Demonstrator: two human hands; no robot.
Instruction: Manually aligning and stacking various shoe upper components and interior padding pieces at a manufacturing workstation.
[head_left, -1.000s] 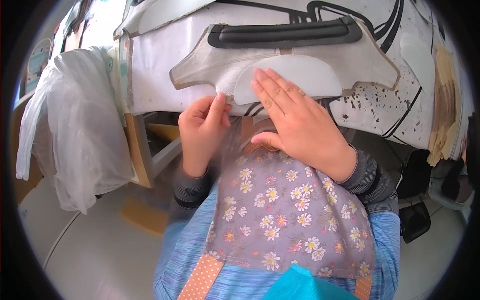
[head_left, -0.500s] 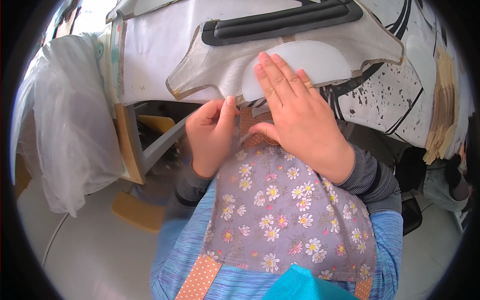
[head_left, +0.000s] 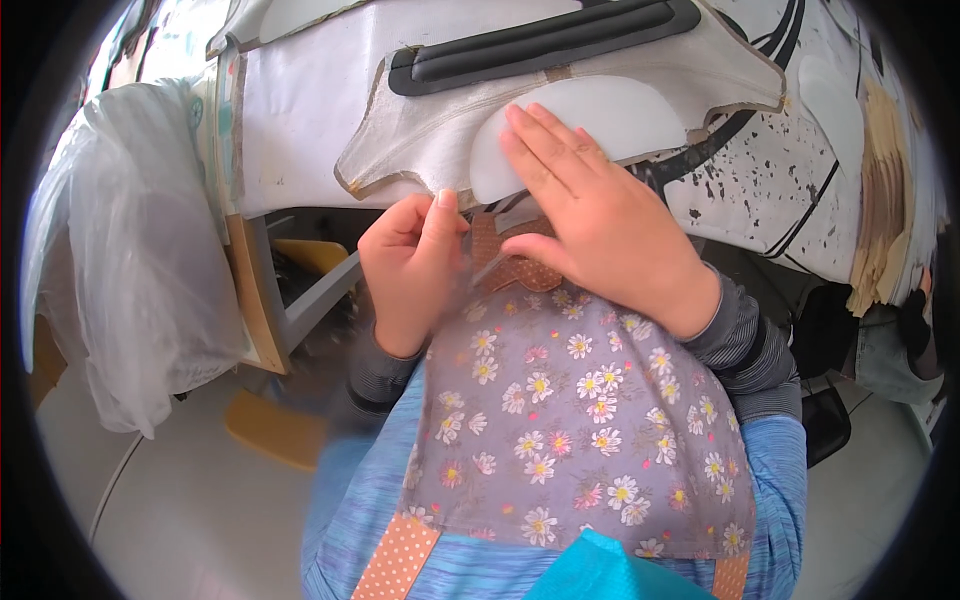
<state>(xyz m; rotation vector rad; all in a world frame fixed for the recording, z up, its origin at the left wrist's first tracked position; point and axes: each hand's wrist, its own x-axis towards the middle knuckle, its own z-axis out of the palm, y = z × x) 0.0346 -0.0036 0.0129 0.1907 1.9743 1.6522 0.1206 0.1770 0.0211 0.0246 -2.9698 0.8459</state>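
Note:
My right hand (head_left: 590, 215) lies flat, palm down, on a white half-round foam piece (head_left: 610, 115). That piece rests on a translucent, beige-edged shaped sheet (head_left: 400, 150) at the table's near edge. My left hand (head_left: 410, 260) is curled shut just below that edge, thumb up against the sheet. It seems to grip a thin grey tool (head_left: 505, 218) that pokes out between the two hands; most of the tool is hidden. A long black padded strip (head_left: 545, 45) lies farther back on the sheet.
The white table top (head_left: 290, 120) is stained with black marks at the right (head_left: 770, 190). A clear plastic bag (head_left: 130, 260) hangs off the table's left end. A stack of beige sheets (head_left: 885, 220) sits at the right. My flowered apron (head_left: 570, 420) fills the lower middle.
The table contents have slid up and to the right in the view. My left thumb has risen to the sheet's edge. My right hand stays flat on the white piece.

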